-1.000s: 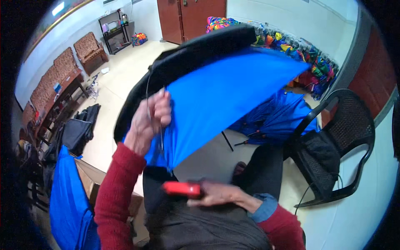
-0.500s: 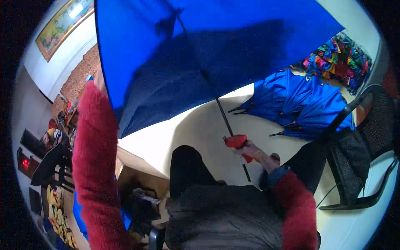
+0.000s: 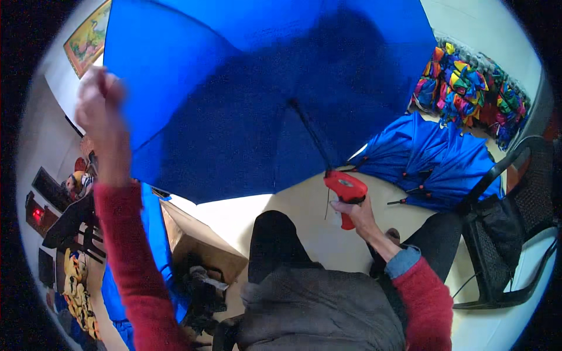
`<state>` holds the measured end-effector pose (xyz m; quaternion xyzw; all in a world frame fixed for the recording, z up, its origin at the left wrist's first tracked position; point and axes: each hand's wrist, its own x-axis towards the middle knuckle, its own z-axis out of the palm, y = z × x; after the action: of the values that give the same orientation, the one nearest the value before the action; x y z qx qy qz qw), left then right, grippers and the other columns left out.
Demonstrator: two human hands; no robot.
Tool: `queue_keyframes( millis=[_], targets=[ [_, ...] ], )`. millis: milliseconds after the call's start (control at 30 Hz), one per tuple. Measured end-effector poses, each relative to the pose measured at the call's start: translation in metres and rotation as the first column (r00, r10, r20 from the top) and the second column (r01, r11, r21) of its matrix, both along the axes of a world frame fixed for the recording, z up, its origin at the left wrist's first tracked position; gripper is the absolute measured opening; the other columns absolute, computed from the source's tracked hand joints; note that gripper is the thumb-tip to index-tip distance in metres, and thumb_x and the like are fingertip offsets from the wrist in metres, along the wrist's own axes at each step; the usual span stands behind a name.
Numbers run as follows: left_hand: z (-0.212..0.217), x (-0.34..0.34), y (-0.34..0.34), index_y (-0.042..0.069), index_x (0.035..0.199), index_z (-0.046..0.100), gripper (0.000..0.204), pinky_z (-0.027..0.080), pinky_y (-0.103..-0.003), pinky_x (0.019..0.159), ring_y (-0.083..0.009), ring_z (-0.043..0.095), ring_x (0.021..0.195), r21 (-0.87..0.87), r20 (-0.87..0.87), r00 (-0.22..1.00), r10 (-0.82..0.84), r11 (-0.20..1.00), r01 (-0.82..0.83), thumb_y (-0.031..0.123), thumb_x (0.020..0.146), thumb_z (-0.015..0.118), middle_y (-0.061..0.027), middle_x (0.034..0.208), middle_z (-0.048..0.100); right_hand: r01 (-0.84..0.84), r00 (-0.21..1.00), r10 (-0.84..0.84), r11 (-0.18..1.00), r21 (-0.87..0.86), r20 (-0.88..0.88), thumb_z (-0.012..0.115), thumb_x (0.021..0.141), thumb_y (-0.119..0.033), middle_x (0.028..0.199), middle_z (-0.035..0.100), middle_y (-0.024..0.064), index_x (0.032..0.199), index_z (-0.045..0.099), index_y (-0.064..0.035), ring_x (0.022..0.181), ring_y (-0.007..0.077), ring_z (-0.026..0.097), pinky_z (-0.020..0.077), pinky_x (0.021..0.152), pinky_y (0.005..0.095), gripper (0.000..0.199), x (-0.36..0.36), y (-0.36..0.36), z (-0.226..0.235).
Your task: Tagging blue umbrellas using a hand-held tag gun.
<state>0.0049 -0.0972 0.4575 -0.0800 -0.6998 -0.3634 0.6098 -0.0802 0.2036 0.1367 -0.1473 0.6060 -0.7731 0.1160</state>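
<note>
Right hand [image 3: 358, 215] is wrapped tight around the red handle [image 3: 346, 192] of the open blue umbrella [image 3: 263, 93], fingers closed on the lower part of the grip so you only see the top of the handle plus a bit of red poking out under the fist. A thin dark shaft [image 3: 310, 137] runs from the handle up into the canopy, which fills most of the upper view and blocks whatever is behind it. Left hand [image 3: 99, 102] is up high at the left edge of the umbrella, right by the canopy rim, but it's blurred, so I honestly can't tell whether it's gripping the fabric, just touching it, or whether the fingers are open or closed. The red sleeve [image 3: 132, 263] drops down from it, well below the umbrella. Under the umbrella, the person's dark-trousered knees and a grey lap cover [image 3: 316, 316] take up the bottom middle. Below the umbrella's left edge there's a cardboard box [image 3: 202, 245], partly hidden behind the sleeve, with dark stuff by it too murky to identify. To the right of the umbrella handle, more blue umbrellas [image 3: 433, 161] lie on the floor, with a multicoloured pile [image 3: 462, 85] behind them, and a black mesh chair [image 3: 515, 222] cut off by the rim.
</note>
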Motion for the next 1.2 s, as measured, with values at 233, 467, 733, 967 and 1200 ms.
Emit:
queue_keyframes(
  millis=[233,467,733,967,1200],
  targets=[
    [-0.117,-0.072,0.015,0.005,0.080,0.057,0.026,0.045,-0.025,0.050,-0.0122,0.054,0.057,0.433,0.717,0.588,-0.374,0.900,0.045,0.029,0.086,0.050,-0.0037,0.067,0.055,-0.035,0.999,0.035,0.999,0.030,0.000,0.070,0.066,-0.003,0.074,0.054,-0.0001,0.094,0.056,-0.0033,0.064,0.0103,0.053,0.0434,0.059,0.0254,0.031,0.032,-0.008,0.039],
    [-0.112,-0.139,0.023,0.002,0.090,0.053,0.029,0.051,-0.031,0.063,-0.0196,0.061,0.069,0.699,0.424,0.549,-0.721,0.646,0.308,0.031,0.084,0.056,-0.0107,0.076,0.060,-0.189,0.982,0.188,0.981,0.041,0.018,0.070,0.070,-0.006,0.073,0.055,-0.0001,0.093,0.057,-0.0024,0.062,0.0095,0.053,0.0435,0.055,0.0238,0.027,0.060,0.007,0.073],
    [-0.029,-0.143,0.044,0.005,0.072,0.055,0.037,0.049,-0.033,0.057,-0.0191,0.059,0.062,0.584,0.477,0.681,-0.556,0.779,0.227,0.039,0.085,0.053,-0.0079,0.065,0.058,-0.212,0.963,0.215,0.977,0.034,-0.163,0.076,0.068,-0.013,0.087,0.057,0.0036,0.103,0.053,-0.0022,0.078,0.0130,0.055,0.0465,0.069,0.0274,0.044,0.087,0.005,0.093],
    [-0.035,-0.129,0.092,0.004,0.066,0.050,0.036,0.043,-0.028,0.042,-0.0170,0.053,0.046,0.327,0.554,0.659,-0.509,0.861,0.390,0.035,0.080,0.059,-0.0085,0.058,0.055,-0.402,0.914,0.385,0.902,-0.159,-0.128,0.072,0.072,-0.007,0.085,0.053,0.0039,0.107,0.045,-0.0038,0.073,0.0103,0.055,0.0489,0.058,0.0249,0.045,0.122,0.021,0.106],
    [-0.194,-0.097,0.134,0.007,0.063,0.055,0.043,0.038,-0.023,0.036,-0.0125,0.051,0.040,0.330,0.833,0.317,-0.454,0.867,0.374,0.047,0.076,0.060,-0.0047,0.051,0.054,-0.521,0.843,0.537,0.820,0.236,-0.004,0.073,0.070,-0.012,0.090,0.053,0.0046,0.106,0.047,-0.0023,0.078,0.0122,0.055,0.0499,0.064,0.0279,0.045,0.082,0.060,0.104]
  ],
)
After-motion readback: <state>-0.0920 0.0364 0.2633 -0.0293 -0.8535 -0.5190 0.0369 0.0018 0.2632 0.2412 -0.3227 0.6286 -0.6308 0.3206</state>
